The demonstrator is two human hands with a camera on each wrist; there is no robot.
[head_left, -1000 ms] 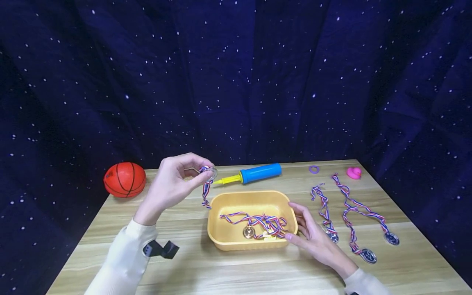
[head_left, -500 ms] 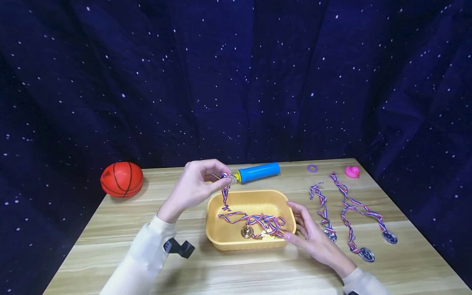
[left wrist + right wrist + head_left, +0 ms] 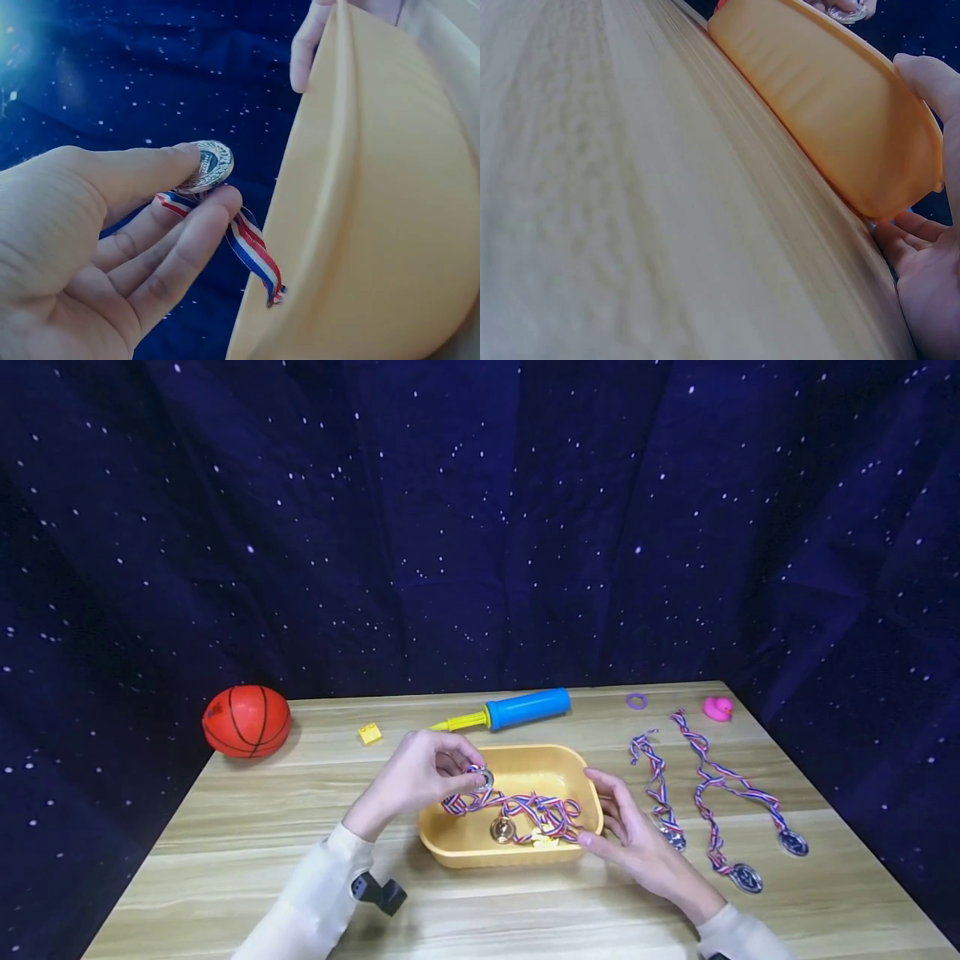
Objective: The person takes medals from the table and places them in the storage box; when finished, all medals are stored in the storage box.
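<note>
Head view: left hand (image 3: 420, 775), fingers pinching 1 silver medal (image 3: 486, 779), has lowered over the tray (image 3: 513, 859) (right hand (image 3: 641, 852) grips its right end).

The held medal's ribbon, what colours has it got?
The ribbon has red, white and blue stripes, seen best in the left wrist view.

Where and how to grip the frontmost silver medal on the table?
Likely best: pinch the silver medal by opposite edges of its rim, coming down from the front right. It's a thin disc lying flat on the table; its ribbon trails off back-left, leaving the front-right edge free of ribbon.
</note>
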